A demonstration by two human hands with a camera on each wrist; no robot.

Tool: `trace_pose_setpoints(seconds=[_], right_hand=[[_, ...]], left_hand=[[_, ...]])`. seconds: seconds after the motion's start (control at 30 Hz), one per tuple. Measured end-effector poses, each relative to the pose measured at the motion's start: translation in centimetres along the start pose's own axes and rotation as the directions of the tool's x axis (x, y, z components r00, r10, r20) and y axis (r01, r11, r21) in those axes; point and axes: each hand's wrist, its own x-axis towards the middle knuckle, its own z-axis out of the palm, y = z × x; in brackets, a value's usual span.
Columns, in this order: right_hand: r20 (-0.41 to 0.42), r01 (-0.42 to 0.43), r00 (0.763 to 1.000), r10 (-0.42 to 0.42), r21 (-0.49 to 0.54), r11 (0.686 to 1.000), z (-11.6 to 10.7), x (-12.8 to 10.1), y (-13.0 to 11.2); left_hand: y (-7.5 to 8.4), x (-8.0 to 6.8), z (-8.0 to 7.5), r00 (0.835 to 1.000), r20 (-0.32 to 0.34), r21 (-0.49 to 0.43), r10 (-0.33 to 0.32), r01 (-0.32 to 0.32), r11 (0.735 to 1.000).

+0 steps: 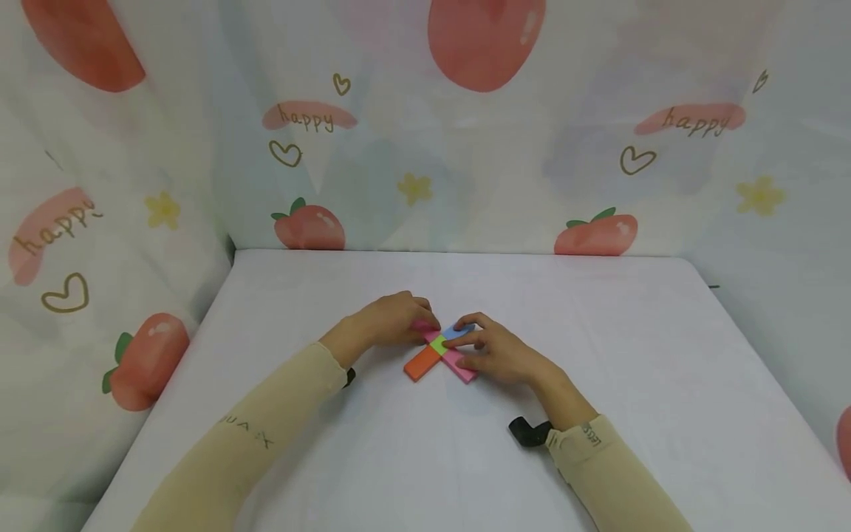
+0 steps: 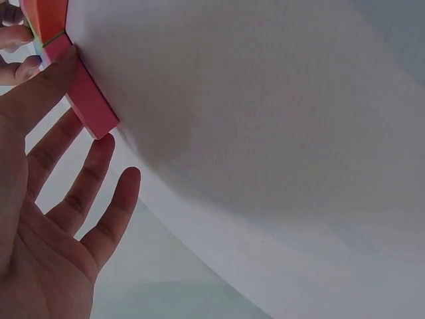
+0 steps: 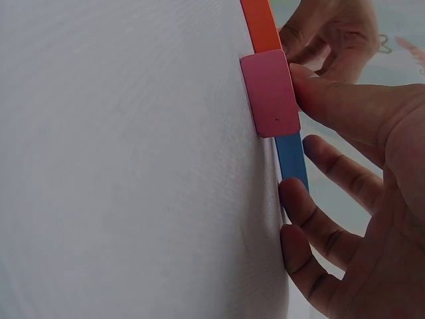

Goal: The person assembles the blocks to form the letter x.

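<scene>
Flat coloured blocks form a cross on the white table: an orange block, a pink block, a blue block, and a green square at the centre. My left hand covers the cross's far-left arm, a second pink block; its thumb lies along that block with the fingers spread straight. My right hand rests on the near pink block, thumb pressing it. Its fingers lie by the blue block. The orange block runs on beyond.
Cloth printed with strawberries and "happy" walls the table at the back and both sides. A black wrist strap hangs at my right sleeve. White tabletop lies all round the cross.
</scene>
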Motion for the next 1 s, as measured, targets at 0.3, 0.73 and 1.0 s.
trace_pose_setpoints(seconds=[0.3,0.73,1.0], right_hand=[[-0.013,0.009,1.000,-0.009,-0.004,1.000,-0.32,-0.21,0.07],[-0.011,0.016,1.000,-0.016,0.008,1.000,-0.51,-0.01,-0.18],[0.004,0.008,1.000,-0.009,0.043,0.999,0.08,-0.06,-0.05]], left_hand=[[0.03,0.13,-0.32,1.000,-0.006,0.013,0.020,-0.019,1.000],[-0.43,0.22,-0.38,1.000,-0.006,0.005,0.020,-0.020,1.000],[-0.16,-0.21,0.24,0.999,0.003,-0.062,-0.049,0.049,0.997]])
